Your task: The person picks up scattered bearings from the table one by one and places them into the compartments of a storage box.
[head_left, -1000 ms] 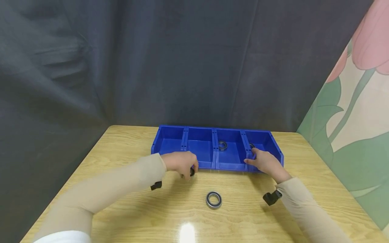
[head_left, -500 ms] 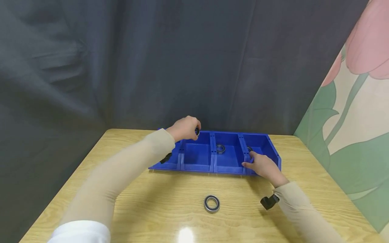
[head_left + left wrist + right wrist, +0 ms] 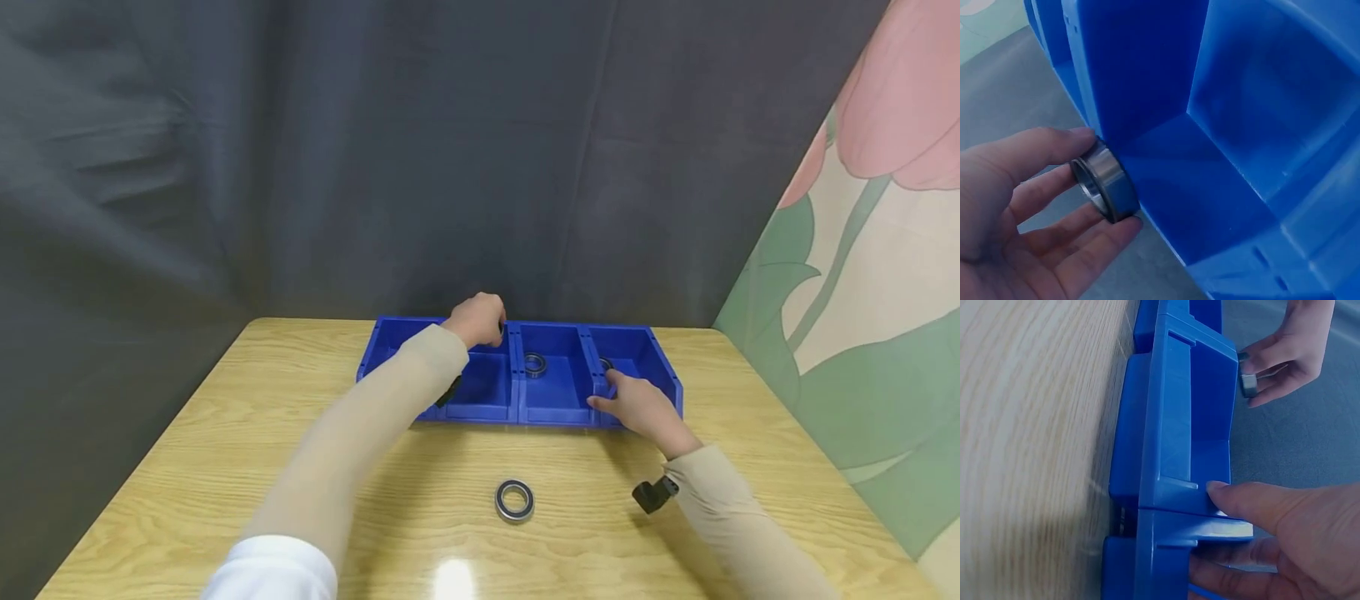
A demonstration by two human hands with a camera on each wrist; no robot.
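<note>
Reaching over the blue bin row [image 3: 480, 412] with the left hand [image 3: 477, 319], above the second compartment from its left, close to the wall shared with the third. Stretched well forward in the left sleeve [image 3: 352, 442], slanting across the front of the bin row, with the back of the hand uppermost. Pinching a held bearing [image 3: 1113, 181] in the left grip, between the thumb and the fingertips (clearest up close, at the left wrist). Hard to tell whether touching the bin row's edge or only just beside it.

Coming in from the bin row's right front with the right hand [image 3: 645, 411], angled inward along the right sleeve [image 3: 742, 517]. Clasping in the right grip the front of the dividing wall [image 3: 1225, 529] between the bin row's third and fourth compartments, with the thumb in the third and fingers in the fourth.

See also one bearing [image 3: 535, 372] in the bin row's third compartment, near its left side, and another bearing [image 3: 606, 363] in the fourth, partly hidden by the right fingertips. Note a loose bearing [image 3: 514, 516] flat on the bench [image 3: 225, 467], in front of the bin row and well apart from both hands.
</note>
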